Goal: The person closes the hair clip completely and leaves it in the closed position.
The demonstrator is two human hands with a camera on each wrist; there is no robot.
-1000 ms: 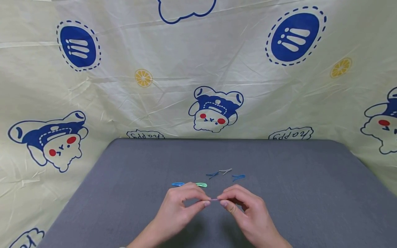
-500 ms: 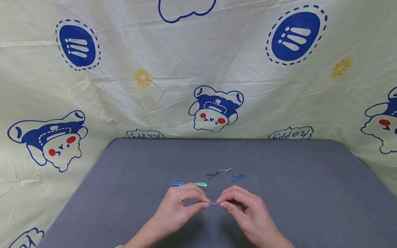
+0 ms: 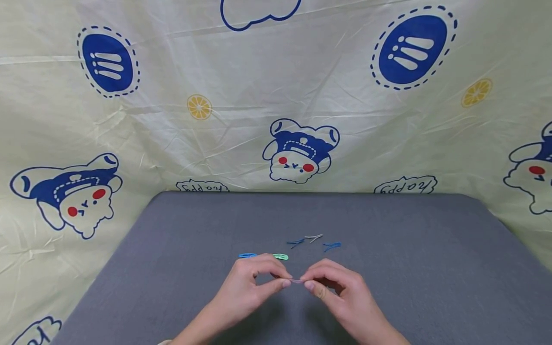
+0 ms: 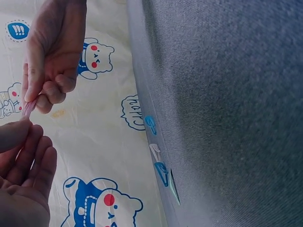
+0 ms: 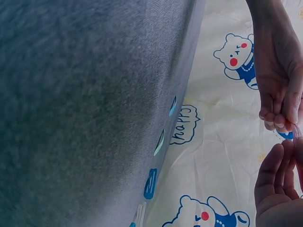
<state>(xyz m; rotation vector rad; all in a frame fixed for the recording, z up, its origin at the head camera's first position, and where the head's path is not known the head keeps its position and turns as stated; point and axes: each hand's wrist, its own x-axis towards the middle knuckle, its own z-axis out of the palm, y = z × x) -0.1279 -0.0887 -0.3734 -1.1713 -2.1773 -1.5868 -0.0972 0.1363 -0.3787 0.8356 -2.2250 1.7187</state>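
Observation:
Between the two hands, above the near part of the table, is a slim pink hair clip [image 3: 296, 281], mostly covered by fingertips. My left hand [image 3: 252, 285] pinches one end with thumb and fingers. At its other end, the right hand [image 3: 347, 292] pinches likewise. In the left wrist view thin pink strips of the clip [image 4: 29, 109] show between the fingertips. Just beyond the left hand lie a blue snap clip [image 3: 247, 256] and a green snap clip [image 3: 280, 257], each partly hidden by that hand.
Farther back on the grey table [image 3: 194, 230] lie a dark blue clip [image 3: 295, 242], a silvery clip [image 3: 314, 237] and a blue clip [image 3: 332, 246], their prongs spread apart. A printed cream cloth [image 3: 241, 153] hangs behind the table's far edge.
Both hands stay almost in place, still pinching the pink hair clip. The clip sits slightly lower than a second ago, and the fingertips shift a little. The clips on the table stay put.

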